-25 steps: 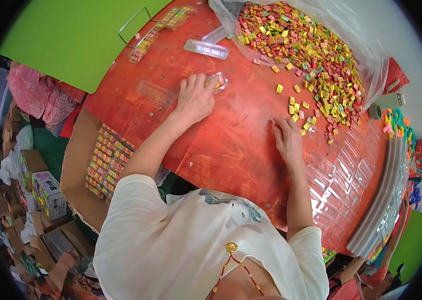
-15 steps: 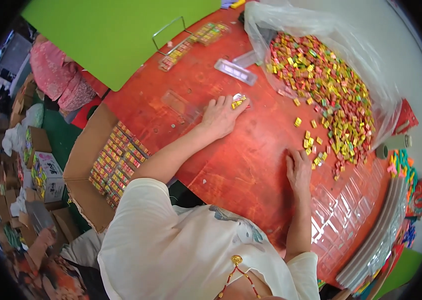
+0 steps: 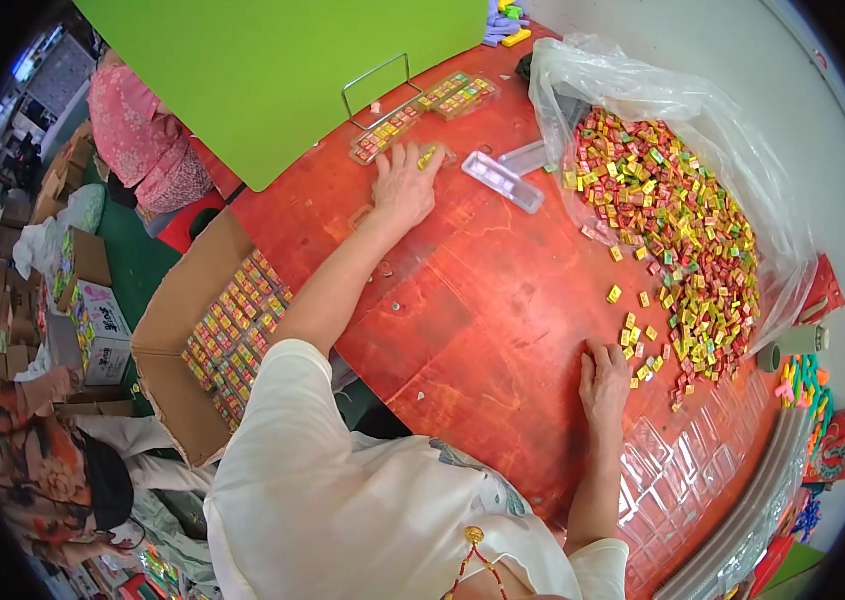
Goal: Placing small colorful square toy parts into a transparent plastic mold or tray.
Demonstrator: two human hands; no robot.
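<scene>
My left hand (image 3: 406, 190) is at the far side of the red table, its fingers closed over a small clear tray (image 3: 432, 157) with yellow pieces in it; the hand hides part of it. Just beyond lie filled trays (image 3: 389, 136) of small red, yellow and green wrapped blocks, beside a bent metal wire stand (image 3: 377, 90). My right hand (image 3: 605, 385) rests on the table with loosely bent fingers and nothing visible in it. Several loose yellow blocks (image 3: 633, 335) lie close to its fingertips, at the edge of a large heap of blocks (image 3: 678, 220).
A clear plastic bag (image 3: 703, 95) surrounds the heap. Two shallow trays (image 3: 503, 182) lie left of it. Clear empty trays (image 3: 683, 460) spread at the right, beside a stacked row (image 3: 758, 510). A carton (image 3: 178, 320) of filled packs stands left. A green board (image 3: 283, 80) borders the far side.
My left hand has moved left and away from me with the small tray, up to the filled trays. My right hand stays resting by the loose blocks. The whole view has shifted slightly.
</scene>
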